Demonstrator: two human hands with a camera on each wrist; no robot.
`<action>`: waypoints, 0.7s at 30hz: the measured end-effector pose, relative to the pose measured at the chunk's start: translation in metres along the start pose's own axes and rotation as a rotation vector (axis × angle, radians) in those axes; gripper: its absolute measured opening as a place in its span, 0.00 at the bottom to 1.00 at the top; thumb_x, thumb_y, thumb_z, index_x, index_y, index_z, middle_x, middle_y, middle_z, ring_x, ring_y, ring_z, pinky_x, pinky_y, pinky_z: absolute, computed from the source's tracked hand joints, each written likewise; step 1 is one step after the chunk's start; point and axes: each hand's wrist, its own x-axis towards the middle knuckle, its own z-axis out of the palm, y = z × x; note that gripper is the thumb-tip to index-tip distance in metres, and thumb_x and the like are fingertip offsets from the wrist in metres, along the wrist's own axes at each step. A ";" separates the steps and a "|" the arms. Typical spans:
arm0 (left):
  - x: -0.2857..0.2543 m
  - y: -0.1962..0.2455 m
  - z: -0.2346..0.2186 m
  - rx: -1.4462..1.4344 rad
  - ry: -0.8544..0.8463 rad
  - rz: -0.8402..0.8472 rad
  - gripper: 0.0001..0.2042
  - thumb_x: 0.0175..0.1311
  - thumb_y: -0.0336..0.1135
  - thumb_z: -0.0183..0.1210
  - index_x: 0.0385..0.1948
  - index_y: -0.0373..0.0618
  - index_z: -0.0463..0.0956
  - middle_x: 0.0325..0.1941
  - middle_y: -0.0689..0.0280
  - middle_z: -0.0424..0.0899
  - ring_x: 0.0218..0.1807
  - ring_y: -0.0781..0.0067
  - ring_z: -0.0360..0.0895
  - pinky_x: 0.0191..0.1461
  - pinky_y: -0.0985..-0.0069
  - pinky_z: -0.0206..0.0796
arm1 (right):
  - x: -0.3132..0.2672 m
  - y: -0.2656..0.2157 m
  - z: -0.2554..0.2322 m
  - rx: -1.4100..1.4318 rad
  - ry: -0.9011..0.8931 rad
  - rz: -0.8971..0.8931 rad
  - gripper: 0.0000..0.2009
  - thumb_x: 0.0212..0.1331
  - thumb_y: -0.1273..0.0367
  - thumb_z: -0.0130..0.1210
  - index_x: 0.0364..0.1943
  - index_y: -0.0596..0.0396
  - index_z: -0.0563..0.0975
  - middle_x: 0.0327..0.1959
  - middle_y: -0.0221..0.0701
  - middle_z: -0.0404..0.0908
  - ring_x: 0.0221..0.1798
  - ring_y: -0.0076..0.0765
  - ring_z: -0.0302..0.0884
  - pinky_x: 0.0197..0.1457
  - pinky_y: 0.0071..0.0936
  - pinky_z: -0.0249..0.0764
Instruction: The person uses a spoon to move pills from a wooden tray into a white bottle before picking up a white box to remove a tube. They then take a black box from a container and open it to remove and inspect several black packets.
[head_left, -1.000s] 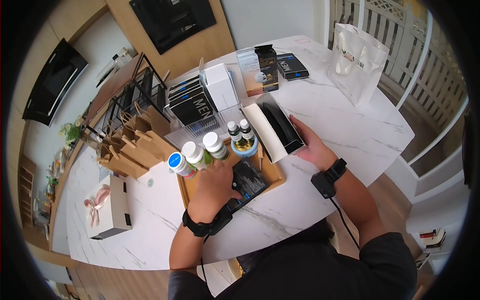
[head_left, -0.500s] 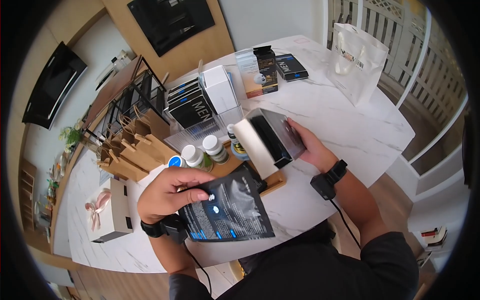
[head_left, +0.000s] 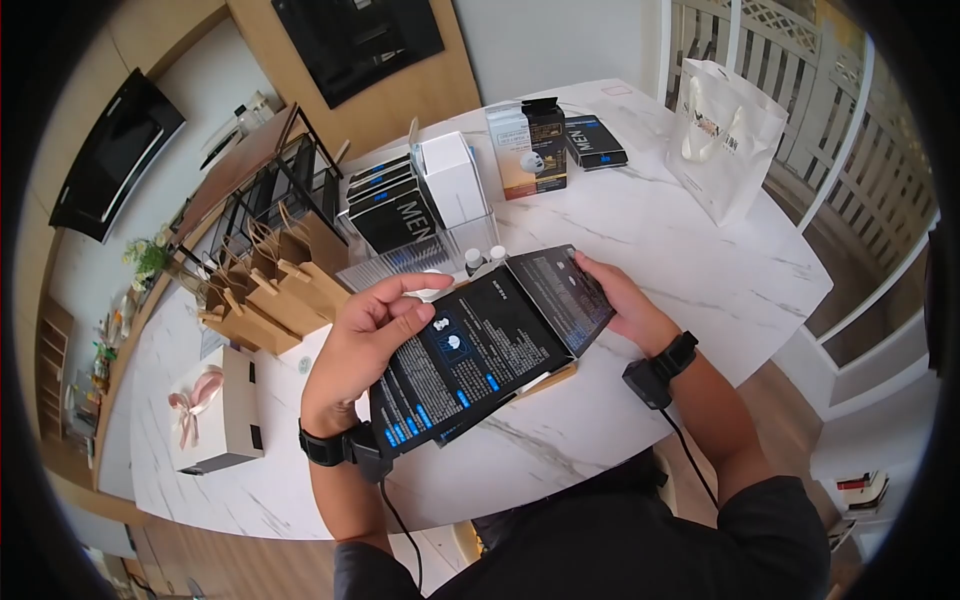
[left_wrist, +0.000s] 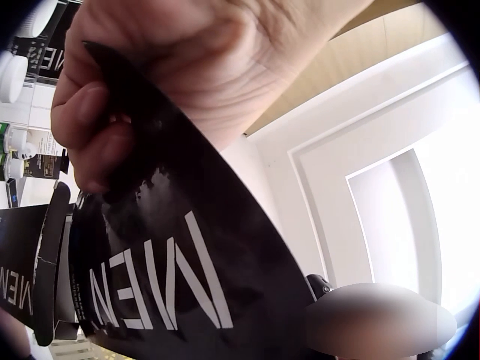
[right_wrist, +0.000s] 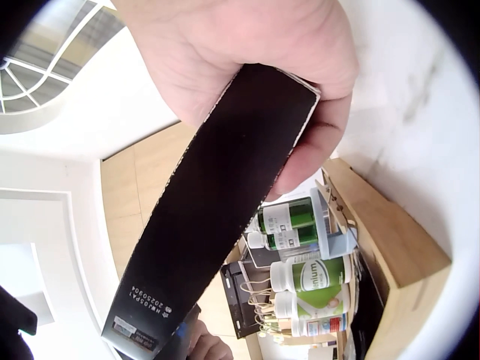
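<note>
My left hand (head_left: 365, 335) grips a flat black pouch (head_left: 450, 385) by its far left edge, thumb on top; small white and blue print covers its upper face. On its other face, in the left wrist view, large silver "MEN" lettering shows on the pouch (left_wrist: 161, 277). My right hand (head_left: 630, 310) holds a slim black carton (head_left: 565, 300) tilted over the tray, fingers wrapped around its far end. The pouch's right edge meets the carton's left end, which overlaps it here. A plain black narrow side of the carton (right_wrist: 210, 202) faces the right wrist camera.
Below lies a wooden tray (right_wrist: 397, 259) with green-labelled bottles (right_wrist: 311, 274) and small dropper bottles (right_wrist: 289, 217). Behind stand black cartons (head_left: 395, 215) in a clear holder, a white box (head_left: 452, 180) and an orange-black box (head_left: 528, 150). Paper bags (head_left: 290, 290) and a ribboned box (head_left: 220, 410) stand left.
My left hand has lifted the pouch off the tray and brought it right, up against the carton. My right hand has turned the carton so its printed face shows.
</note>
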 end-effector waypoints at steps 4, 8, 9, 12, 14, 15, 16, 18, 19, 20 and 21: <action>0.001 -0.002 -0.002 -0.020 0.042 0.030 0.14 0.70 0.27 0.52 0.56 0.38 0.73 0.35 0.67 0.85 0.35 0.86 0.80 0.39 0.89 0.72 | 0.000 0.000 0.001 -0.005 0.003 -0.001 0.18 0.70 0.57 0.50 0.48 0.59 0.76 0.42 0.30 0.83 0.40 0.21 0.82 0.45 0.22 0.79; 0.000 -0.001 0.001 -0.055 0.069 0.045 0.13 0.71 0.26 0.51 0.55 0.39 0.73 0.35 0.69 0.85 0.35 0.87 0.79 0.39 0.88 0.70 | 0.000 0.000 0.002 -0.029 0.008 -0.013 0.17 0.70 0.58 0.49 0.49 0.59 0.76 0.42 0.30 0.83 0.40 0.21 0.82 0.45 0.22 0.79; 0.000 -0.001 0.001 -0.056 0.069 0.045 0.13 0.71 0.26 0.51 0.55 0.39 0.73 0.35 0.69 0.85 0.35 0.87 0.79 0.39 0.88 0.70 | 0.000 0.000 0.002 -0.036 0.011 -0.013 0.17 0.71 0.58 0.49 0.49 0.59 0.76 0.42 0.30 0.83 0.40 0.21 0.82 0.45 0.21 0.79; 0.002 -0.003 0.005 -0.058 0.098 0.074 0.12 0.71 0.26 0.50 0.54 0.38 0.73 0.34 0.69 0.85 0.34 0.87 0.79 0.38 0.88 0.70 | 0.001 0.001 0.000 -0.051 0.002 -0.026 0.17 0.71 0.58 0.48 0.49 0.59 0.76 0.41 0.29 0.83 0.39 0.20 0.82 0.43 0.21 0.78; 0.002 -0.003 0.007 -0.072 0.134 0.088 0.12 0.71 0.26 0.50 0.53 0.38 0.73 0.33 0.69 0.85 0.32 0.87 0.79 0.36 0.89 0.71 | 0.001 0.001 0.001 -0.048 0.009 -0.029 0.17 0.71 0.58 0.48 0.49 0.58 0.76 0.41 0.29 0.83 0.39 0.20 0.82 0.42 0.21 0.78; 0.002 -0.003 0.007 -0.072 0.132 0.088 0.12 0.71 0.26 0.50 0.53 0.38 0.73 0.33 0.69 0.85 0.32 0.87 0.79 0.36 0.89 0.71 | 0.001 0.002 0.001 -0.045 0.015 -0.033 0.17 0.71 0.58 0.48 0.49 0.58 0.76 0.40 0.29 0.83 0.38 0.20 0.82 0.41 0.21 0.78; 0.002 -0.003 0.008 -0.065 0.136 0.097 0.12 0.71 0.26 0.51 0.52 0.38 0.73 0.33 0.67 0.85 0.32 0.85 0.81 0.35 0.88 0.72 | 0.001 0.001 0.001 -0.045 0.017 -0.034 0.17 0.71 0.58 0.48 0.49 0.58 0.76 0.40 0.29 0.83 0.38 0.20 0.82 0.41 0.21 0.78; 0.002 -0.003 0.008 -0.058 0.139 0.106 0.11 0.70 0.27 0.51 0.52 0.38 0.73 0.34 0.65 0.85 0.32 0.84 0.82 0.34 0.88 0.74 | 0.001 0.001 0.002 -0.058 0.027 -0.031 0.18 0.71 0.57 0.48 0.48 0.58 0.77 0.40 0.29 0.83 0.37 0.19 0.82 0.39 0.21 0.78; 0.001 -0.001 0.009 -0.064 0.156 0.102 0.11 0.70 0.26 0.51 0.52 0.38 0.73 0.34 0.66 0.85 0.32 0.84 0.82 0.34 0.89 0.74 | 0.001 0.001 0.002 -0.058 0.028 -0.031 0.18 0.71 0.57 0.48 0.48 0.58 0.77 0.40 0.29 0.83 0.37 0.19 0.82 0.39 0.21 0.78; 0.001 0.000 0.009 -0.069 0.173 0.099 0.11 0.70 0.26 0.51 0.52 0.38 0.73 0.33 0.66 0.85 0.32 0.84 0.82 0.33 0.89 0.74 | 0.002 0.002 0.001 -0.066 0.031 -0.031 0.18 0.70 0.57 0.49 0.48 0.58 0.77 0.40 0.29 0.83 0.36 0.19 0.82 0.38 0.20 0.78; 0.001 0.000 0.010 -0.070 0.173 0.098 0.11 0.70 0.26 0.51 0.52 0.38 0.73 0.33 0.66 0.85 0.32 0.84 0.82 0.33 0.89 0.74 | 0.002 0.002 0.001 -0.075 0.035 -0.032 0.18 0.70 0.57 0.49 0.48 0.58 0.77 0.40 0.29 0.83 0.36 0.19 0.82 0.37 0.20 0.77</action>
